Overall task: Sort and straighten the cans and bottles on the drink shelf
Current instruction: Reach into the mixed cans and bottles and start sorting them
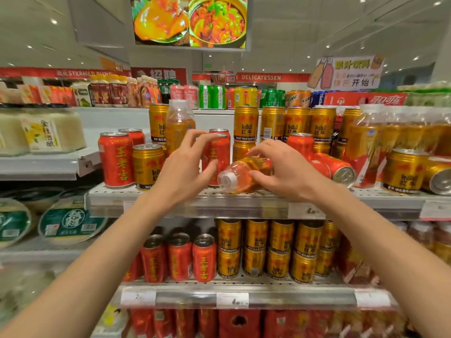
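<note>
A clear bottle of amber drink [240, 175] lies on its side at the front of the upper shelf [219, 198], white cap toward me. My right hand [285, 170] curls over its body, thumb under, fingers on top. My left hand [188, 164] hovers open just left of the cap, in front of an upright red can [218, 152]. A second amber bottle [179, 125] stands behind my left hand. Red cans [116, 159] and gold cans [147, 165] stand mixed at the left. A red can [334, 167] lies tipped over at the right.
Gold cans [268, 123] are stacked two high at the back. Gold cans and shrink-wrapped amber bottles [380, 140] crowd the right end, one gold can [439, 178] on its side. The lower shelf [244, 296] holds red cans and stacked gold cans. White tubs sit at the left.
</note>
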